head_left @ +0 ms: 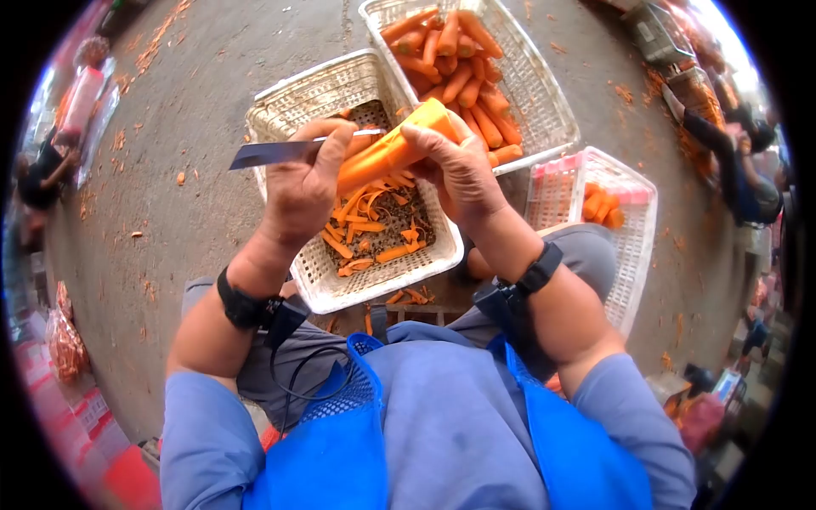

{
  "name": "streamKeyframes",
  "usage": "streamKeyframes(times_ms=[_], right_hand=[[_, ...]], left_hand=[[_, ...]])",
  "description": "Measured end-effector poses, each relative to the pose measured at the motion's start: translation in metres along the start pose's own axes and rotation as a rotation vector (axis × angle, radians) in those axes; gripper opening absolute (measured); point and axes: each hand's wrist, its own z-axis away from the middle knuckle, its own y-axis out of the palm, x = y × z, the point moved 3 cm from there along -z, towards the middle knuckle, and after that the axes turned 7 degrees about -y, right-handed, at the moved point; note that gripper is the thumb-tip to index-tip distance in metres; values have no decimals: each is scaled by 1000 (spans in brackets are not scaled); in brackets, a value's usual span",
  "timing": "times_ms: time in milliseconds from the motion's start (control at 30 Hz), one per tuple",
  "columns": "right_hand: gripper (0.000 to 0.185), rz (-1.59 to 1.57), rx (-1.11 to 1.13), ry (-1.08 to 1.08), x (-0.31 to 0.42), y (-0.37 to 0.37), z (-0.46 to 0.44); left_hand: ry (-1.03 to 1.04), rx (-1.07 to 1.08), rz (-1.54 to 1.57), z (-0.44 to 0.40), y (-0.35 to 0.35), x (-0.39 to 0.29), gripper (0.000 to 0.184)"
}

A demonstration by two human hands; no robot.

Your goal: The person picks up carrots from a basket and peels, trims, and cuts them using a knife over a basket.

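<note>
A thick carrot (384,158) is held at a slant above a white plastic basket (319,293). My right hand (466,172) is closed around its upper end, thumb along the top. In my left hand (299,189) is a knife (272,154), its wide blade end sticking out to the left and a thin strip of metal showing against the carrot. The left fingers lie close by the carrot's lower end; whether they also touch it I cannot tell. Orange carrot peelings (367,223) lie in the basket below.
Beyond stands a white basket (557,106) heaped with whole carrots (459,72). To the right, a white and pink basket (643,217) holds several carrots (602,206). Scraps litter the concrete floor (204,93). Other people (739,153) sit at the far sides.
</note>
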Motion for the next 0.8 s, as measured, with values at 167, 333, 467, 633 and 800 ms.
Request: streamKeyframes(times_ms=[167,333,467,633,800], right_hand=[[44,-321,98,77,5,-3,-8],[41,-388,114,245,-16,4,-9],[39,-475,145,318,-26,15,-11],[47,-463,247,392,-27,20,-8],[59,-398,156,409,-22,25,-3]], left_hand=[[-170,180,18,10,-11,-19,24],[-140,80,155,-2,-22,-32,23],[-86,153,202,-3,-17,-33,21],[-111,200,162,-3,-9,-27,23],[-99,205,129,-8,-4,-26,20]])
